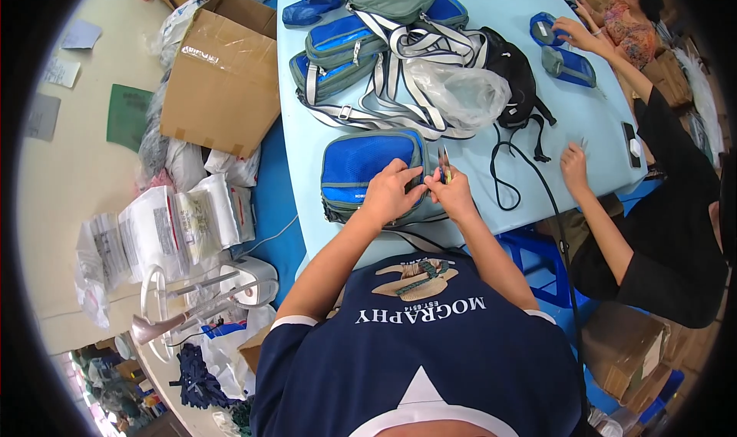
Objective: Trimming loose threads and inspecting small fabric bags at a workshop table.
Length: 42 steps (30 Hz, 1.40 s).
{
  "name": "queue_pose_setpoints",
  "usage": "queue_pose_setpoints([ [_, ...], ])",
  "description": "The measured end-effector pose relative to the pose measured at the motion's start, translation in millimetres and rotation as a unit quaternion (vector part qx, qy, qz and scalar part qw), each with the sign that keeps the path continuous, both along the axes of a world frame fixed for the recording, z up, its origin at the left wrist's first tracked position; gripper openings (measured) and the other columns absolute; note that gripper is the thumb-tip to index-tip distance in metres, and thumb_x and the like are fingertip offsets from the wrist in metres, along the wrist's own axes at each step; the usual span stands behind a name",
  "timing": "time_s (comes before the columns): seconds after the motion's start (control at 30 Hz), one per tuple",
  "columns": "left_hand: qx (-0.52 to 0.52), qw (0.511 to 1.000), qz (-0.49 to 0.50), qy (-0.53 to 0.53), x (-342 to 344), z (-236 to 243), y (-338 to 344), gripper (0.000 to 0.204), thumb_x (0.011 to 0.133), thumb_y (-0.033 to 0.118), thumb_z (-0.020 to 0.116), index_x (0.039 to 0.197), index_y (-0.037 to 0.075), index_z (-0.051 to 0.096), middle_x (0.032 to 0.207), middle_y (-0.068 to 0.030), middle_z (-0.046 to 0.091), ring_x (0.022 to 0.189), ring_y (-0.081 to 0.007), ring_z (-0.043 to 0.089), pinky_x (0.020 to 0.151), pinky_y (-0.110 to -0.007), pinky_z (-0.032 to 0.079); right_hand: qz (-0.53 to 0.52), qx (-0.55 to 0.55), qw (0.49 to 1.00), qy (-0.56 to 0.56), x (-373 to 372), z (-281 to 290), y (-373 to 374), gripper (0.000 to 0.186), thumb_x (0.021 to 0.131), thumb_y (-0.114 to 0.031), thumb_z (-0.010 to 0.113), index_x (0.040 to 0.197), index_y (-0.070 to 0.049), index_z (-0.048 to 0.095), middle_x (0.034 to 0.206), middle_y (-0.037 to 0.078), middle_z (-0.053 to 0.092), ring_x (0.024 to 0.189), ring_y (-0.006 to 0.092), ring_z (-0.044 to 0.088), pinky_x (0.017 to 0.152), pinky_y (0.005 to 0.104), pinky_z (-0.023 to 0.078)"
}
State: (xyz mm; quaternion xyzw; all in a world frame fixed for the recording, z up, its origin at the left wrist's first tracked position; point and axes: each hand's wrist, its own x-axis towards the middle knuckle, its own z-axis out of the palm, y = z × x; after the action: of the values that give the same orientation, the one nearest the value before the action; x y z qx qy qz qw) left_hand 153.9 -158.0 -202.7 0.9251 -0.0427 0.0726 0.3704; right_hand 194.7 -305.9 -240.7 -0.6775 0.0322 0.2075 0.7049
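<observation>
A blue and grey-green zipped bag (367, 158) lies on the pale blue table in front of me. My left hand (393, 193) rests over its lower right part, fingers closed on the side edge. Beside that edge my right hand (454, 194) grips a small pair of thread snips (444, 163), blades pointing away from me. The right fingertips are close to the left ones at the bag's side. Whether a thread lies between them is too small to make out.
Beyond the bag lie more blue-green bags (338, 49), striped straps (391, 92), clear plastic (461, 92) and a black bag (510, 76) with cords. A cardboard box (223, 72) stands left. At right, a co-worker in black (660, 230) and another person handle things near a phone (631, 145).
</observation>
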Motion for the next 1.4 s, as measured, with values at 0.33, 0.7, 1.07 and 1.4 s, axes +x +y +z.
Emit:
queue_pose_setpoints([
  [0.33,0.05,0.99,-0.131,0.01,17.2,-5.3,16.2,0.02,0.072,0.012,0.066,0.091,0.007,0.067,0.082,-0.0086,0.057,0.069,-0.0278,0.058,0.063,-0.033,0.048,0.04,-0.042,0.997,-0.045,-1.9,4.2,-1.9,0.016,0.077,-0.003,0.064,0.071,-0.004,0.049,0.054,0.0,0.05,0.04,0.0085,0.047,0.039,0.0233,0.036],
  [0.7,-0.059,0.998,-0.014,0.023,4.4,-34.7,11.7,0.006,0.082,0.01,0.052,0.08,0.004,0.053,0.083,-0.0145,0.054,0.075,-0.0365,0.056,0.066,-0.042,0.046,0.039,-0.064,0.996,-0.051,-14.5,10.2,-1.2,0.017,0.076,-0.005,0.064,0.07,-0.004,0.048,0.054,0.002,0.051,0.041,0.0096,0.049,0.039,0.024,0.037],
  [1.07,0.051,0.997,-0.059,0.007,-5.2,-6.6,1.9,0.024,0.073,0.011,0.061,0.097,0.009,0.064,0.078,-0.0083,0.057,0.07,-0.0275,0.059,0.063,-0.036,0.049,0.041,-0.059,0.996,-0.048,-19.5,-1.4,-8.5,0.015,0.079,-0.006,0.062,0.073,-0.004,0.048,0.057,0.002,0.051,0.042,0.0104,0.051,0.039,0.0248,0.038],
  [1.4,0.186,0.97,-0.118,-0.105,3.3,-14.0,-6.5,0.006,0.07,0.012,0.058,0.068,0.007,0.055,0.067,-0.0072,0.051,0.056,-0.0271,0.056,0.05,-0.038,0.047,0.039,-0.069,0.994,-0.08,-25.3,0.9,-8.7,0.013,0.08,-0.008,0.06,0.074,-0.001,0.051,0.058,0.004,0.054,0.043,0.0121,0.053,0.039,0.0255,0.041],
])
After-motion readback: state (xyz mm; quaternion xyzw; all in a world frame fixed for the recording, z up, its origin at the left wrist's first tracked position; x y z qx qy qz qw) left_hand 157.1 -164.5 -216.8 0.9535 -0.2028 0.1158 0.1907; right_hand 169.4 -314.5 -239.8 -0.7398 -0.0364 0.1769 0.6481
